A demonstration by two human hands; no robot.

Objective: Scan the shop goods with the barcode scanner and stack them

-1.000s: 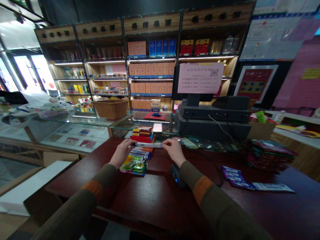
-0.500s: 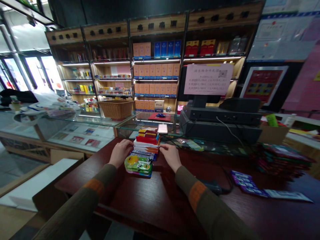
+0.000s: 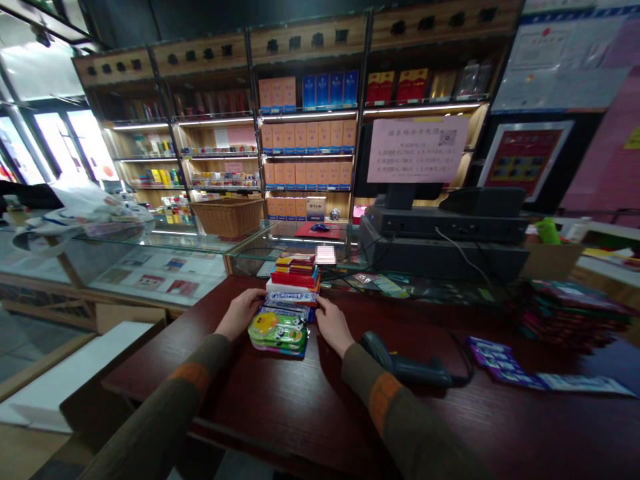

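My left hand [image 3: 243,313] and my right hand [image 3: 333,325] face each other across a row of packaged goods on the dark red table. Between their fingertips is a narrow blue-and-white box [image 3: 291,298], like a toothpaste box, pinched at its two ends. Similar blue boxes [image 3: 289,311] lie just in front of it. Closer to me are green blister packs [image 3: 277,331] with a yellow duck picture. Behind the held box stands a stack of red and yellow packs [image 3: 295,270].
A black handheld scanner [image 3: 415,367] lies right of my right forearm. Farther right are purple packet strips [image 3: 500,360] and a dark red pile of packs [image 3: 575,313]. A glass counter, a wicker basket [image 3: 229,217] and a monitor [image 3: 415,157] stand beyond the table.
The narrow box between my hands has turned from its white edge to its blue printed face. My right hand has come slightly nearer and left, uncovering more of the scanner.
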